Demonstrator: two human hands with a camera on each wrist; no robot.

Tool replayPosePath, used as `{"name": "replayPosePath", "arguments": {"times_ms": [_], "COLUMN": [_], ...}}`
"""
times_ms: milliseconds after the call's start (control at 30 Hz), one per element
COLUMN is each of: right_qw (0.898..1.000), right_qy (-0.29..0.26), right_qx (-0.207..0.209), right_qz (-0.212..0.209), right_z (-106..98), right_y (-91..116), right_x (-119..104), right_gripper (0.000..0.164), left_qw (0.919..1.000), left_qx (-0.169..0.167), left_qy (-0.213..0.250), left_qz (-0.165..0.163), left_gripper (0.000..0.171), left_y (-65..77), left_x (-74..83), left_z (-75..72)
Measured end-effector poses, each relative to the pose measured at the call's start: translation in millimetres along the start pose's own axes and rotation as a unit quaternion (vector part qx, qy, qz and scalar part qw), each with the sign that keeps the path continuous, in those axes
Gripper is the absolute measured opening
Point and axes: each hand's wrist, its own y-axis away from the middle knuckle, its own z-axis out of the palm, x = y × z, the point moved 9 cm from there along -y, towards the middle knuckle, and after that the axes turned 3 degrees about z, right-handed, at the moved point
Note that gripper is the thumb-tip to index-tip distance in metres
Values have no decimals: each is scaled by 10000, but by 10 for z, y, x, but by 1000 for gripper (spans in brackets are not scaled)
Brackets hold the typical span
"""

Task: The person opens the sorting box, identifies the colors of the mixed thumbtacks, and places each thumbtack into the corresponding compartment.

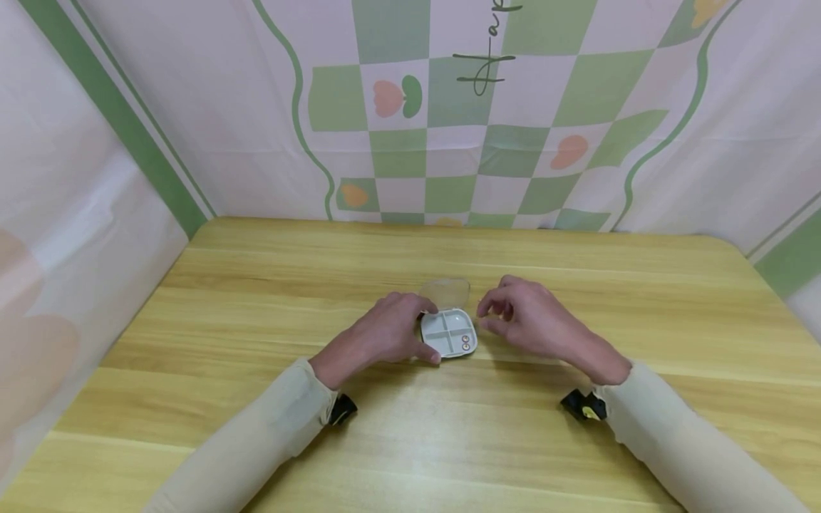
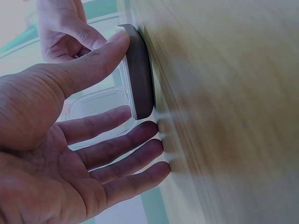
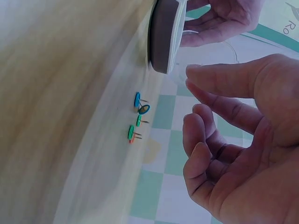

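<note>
A small white case (image 1: 447, 332) with four compartments lies open on the table, its clear lid (image 1: 447, 292) folded back on the far side. Two small round red-and-white pieces (image 1: 465, 343) sit in its near right compartment. My left hand (image 1: 393, 329) holds the case by its left part, thumb at the near edge and index finger at the far edge. The other left fingers are spread in the left wrist view. My right hand (image 1: 529, 318) hovers just right of the case, fingers loosely bent, nothing visible between thumb and index finger.
Several thumbtacks (image 3: 138, 116), blue, green and red, lie on the table beyond the case in the right wrist view; the right hand hides them in the head view. Behind the wooden table (image 1: 269, 285) hangs a checked curtain (image 1: 449, 149).
</note>
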Motion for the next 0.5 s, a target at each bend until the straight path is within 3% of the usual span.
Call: {"name": "replayPosePath", "arguments": {"times_ms": [500], "right_qw": [9998], "right_qy": [172], "right_qx": [50], "right_qz": [49], "right_z": [-60], "right_y": [-12], "right_x": [97], "right_gripper": [9], "left_qw": [9999], "left_qx": [44], "left_qy": [-100], "left_qz": [14], "left_gripper": [73], "left_y": [6], "left_x": [11], "left_z": [-7]}}
